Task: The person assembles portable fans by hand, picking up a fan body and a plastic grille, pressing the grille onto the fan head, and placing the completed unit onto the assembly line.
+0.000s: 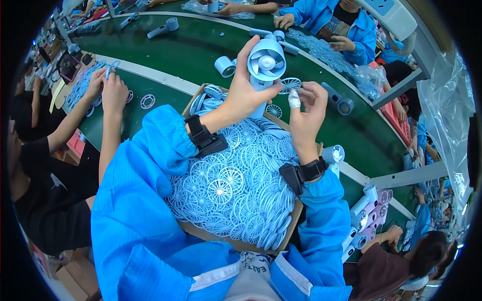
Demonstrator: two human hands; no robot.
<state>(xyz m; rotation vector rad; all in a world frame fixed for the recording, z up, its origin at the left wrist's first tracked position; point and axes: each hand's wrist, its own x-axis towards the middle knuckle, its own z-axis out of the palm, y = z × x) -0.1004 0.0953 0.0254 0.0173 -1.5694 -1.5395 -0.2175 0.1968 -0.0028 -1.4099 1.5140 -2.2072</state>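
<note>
My left hand (236,103) is wrapped round a light blue handheld fan (266,62), its round head up and its white-blue blades facing me. Just beside the fan head, my right hand (309,113) pinches a round spoked fan grille (290,85) by its edge, close to my left thumb. White tape covers the tip of my right thumb. Below both hands, a cardboard box (241,244) is heaped with several light blue grilles (226,185). Another loose grille (273,111) lies past the box, under my hands.
A green conveyor belt (196,42) runs beyond the box, carrying fan bodies (163,28) and a short cylinder (224,66). To the right stand stacked blue and pink fans (369,215). A co-worker's hands (113,90) work at the left; another person in blue (346,30) sits across.
</note>
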